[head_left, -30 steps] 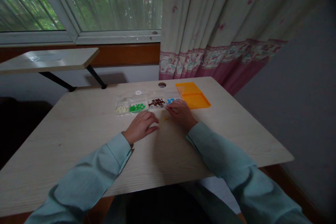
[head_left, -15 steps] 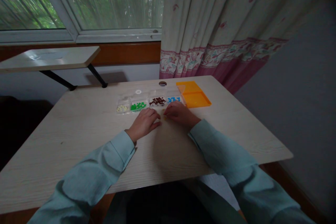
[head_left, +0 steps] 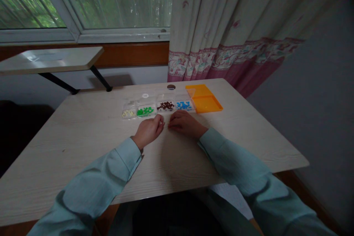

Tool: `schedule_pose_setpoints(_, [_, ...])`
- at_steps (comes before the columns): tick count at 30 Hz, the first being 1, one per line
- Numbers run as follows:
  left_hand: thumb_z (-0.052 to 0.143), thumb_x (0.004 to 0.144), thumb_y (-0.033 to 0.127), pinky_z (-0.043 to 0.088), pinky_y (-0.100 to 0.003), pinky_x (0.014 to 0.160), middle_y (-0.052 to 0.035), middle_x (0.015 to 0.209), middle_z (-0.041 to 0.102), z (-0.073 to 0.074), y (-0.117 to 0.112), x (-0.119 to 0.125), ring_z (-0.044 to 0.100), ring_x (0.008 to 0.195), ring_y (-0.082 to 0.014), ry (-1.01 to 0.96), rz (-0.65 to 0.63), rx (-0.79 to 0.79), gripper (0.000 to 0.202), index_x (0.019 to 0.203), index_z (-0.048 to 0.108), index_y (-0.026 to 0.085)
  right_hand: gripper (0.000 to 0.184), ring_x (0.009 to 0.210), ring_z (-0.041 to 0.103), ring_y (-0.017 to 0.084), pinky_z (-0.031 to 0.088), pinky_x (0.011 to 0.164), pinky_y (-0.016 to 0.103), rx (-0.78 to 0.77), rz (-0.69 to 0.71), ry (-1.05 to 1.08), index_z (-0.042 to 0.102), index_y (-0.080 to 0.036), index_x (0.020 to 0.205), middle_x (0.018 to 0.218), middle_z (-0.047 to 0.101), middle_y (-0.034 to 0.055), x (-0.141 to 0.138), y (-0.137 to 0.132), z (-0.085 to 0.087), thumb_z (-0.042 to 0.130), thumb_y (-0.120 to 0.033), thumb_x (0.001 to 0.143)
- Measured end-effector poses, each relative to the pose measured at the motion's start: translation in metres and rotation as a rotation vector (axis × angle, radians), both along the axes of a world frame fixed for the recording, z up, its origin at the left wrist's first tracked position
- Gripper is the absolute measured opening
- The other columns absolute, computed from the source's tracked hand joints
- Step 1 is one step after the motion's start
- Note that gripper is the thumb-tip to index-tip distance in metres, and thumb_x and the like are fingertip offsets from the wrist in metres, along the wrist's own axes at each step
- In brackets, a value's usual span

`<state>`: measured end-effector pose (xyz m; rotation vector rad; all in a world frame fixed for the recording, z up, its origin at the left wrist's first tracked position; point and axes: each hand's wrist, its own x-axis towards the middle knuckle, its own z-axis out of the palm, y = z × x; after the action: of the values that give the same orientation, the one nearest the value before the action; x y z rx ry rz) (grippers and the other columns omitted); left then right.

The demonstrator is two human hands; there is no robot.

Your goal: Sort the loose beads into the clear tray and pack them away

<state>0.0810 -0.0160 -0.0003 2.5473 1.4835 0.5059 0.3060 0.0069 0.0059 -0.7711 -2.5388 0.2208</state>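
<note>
Two hands (head_left: 149, 131) (head_left: 186, 123) are near four clear boxes (head_left: 156, 107).

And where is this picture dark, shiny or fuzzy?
Head view: dim overall, brightest at the window; head view: pale glare on the shelf; head view: a soft shadow on the table; head view: details at the left hand and right hand too fuzzy to tell whether either holds anything.

The tabletop (head_left: 91, 125) shows pale wood grain, smooth and matt. The clear boxes (head_left: 156, 105) are see-through, glossy plastic; the orange case (head_left: 204, 98) looks like smooth plastic. Sleeves (head_left: 96, 180) and curtain (head_left: 212, 25) are soft, matt cloth. The raised shelf (head_left: 80, 58) gleams.
</note>
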Motion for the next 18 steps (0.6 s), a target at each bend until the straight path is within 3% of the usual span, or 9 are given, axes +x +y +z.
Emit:
schedule_pose_setpoints(7, [0.048,0.093,0.036,0.038,-0.028,0.067,-0.0061,0.078,0.065,-0.002,0.0,-0.002,0.061,0.072,-0.0229,-0.098,-0.028,-0.024,0.023,0.11,0.055,0.023,0.01,0.091,0.058,0.019,0.043,0.088,0.034,0.001,-0.023,-0.036,0.075,-0.022,0.088,0.092,0.068,0.0053,0.0,0.0,-0.001,0.064,-0.023,0.087])
schedule_pose_setpoints(14, [0.047,0.095,0.043,0.039,-0.026,0.069,-0.0059,0.084,0.069,0.002,0.002,0.001,0.064,0.077,-0.0219,-0.035,-0.066,-0.022,0.031,0.119,0.056,0.025,0.014,0.092,0.058,0.02,0.043,0.088,0.035,0.025,-0.096,0.0,0.074,-0.02,0.087,0.092,0.068,0.0074,0.007,0.009,-0.001,0.061,-0.024,0.089])
schedule_pose_setpoints(18, [0.044,0.097,0.045,0.04,-0.026,0.069,-0.0056,0.093,0.072,0.005,0.005,0.004,0.066,0.083,-0.0216,0.016,-0.105,-0.005,0.03,0.115,0.06,0.027,0.014,0.092,0.058,0.02,0.042,0.087,0.035,0.034,-0.092,-0.002,0.074,-0.02,0.087,0.092,0.068,0.0074,0.009,0.012,-0.002,0.061,-0.025,0.089])
